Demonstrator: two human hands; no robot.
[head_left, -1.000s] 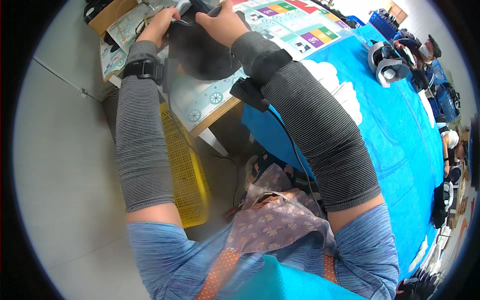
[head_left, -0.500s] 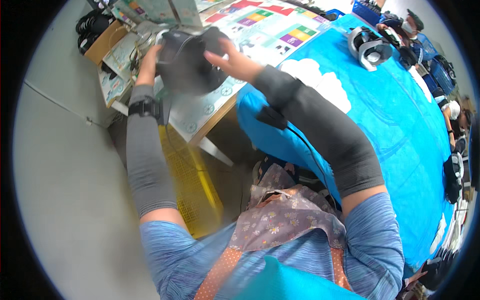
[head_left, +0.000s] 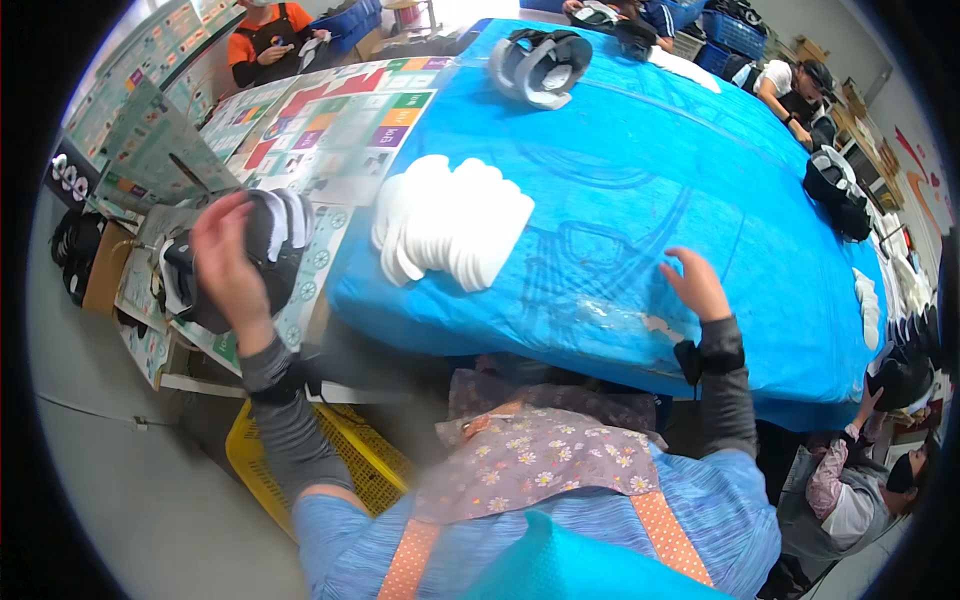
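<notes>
My left hand (head_left: 232, 262) is over the near left table, in front of a dark cap (head_left: 275, 240) with white curved strips along its side. Motion softens this hand's outline; its fingers look loosely stretched, with no object seen in them. Whether it touches the cap I cannot tell. Above the blue-covered table (head_left: 600, 330), my right hand (head_left: 697, 287) has its fingers apart and holds nothing. Between the hands lies a fanned stack of white curved pieces (head_left: 455, 225).
A grey and white nested cap stack (head_left: 540, 68) stands farther back. Printed sheets (head_left: 345, 125) cover the left table. Below it sits a yellow crate (head_left: 335, 455). Co-workers sit around the tables, one in orange sleeves (head_left: 275, 45) at the far left.
Both hands were at the dark cap; my right hand has left it and swung right over the blue cover. The view has turned right, and the cap now rests at the left table.
</notes>
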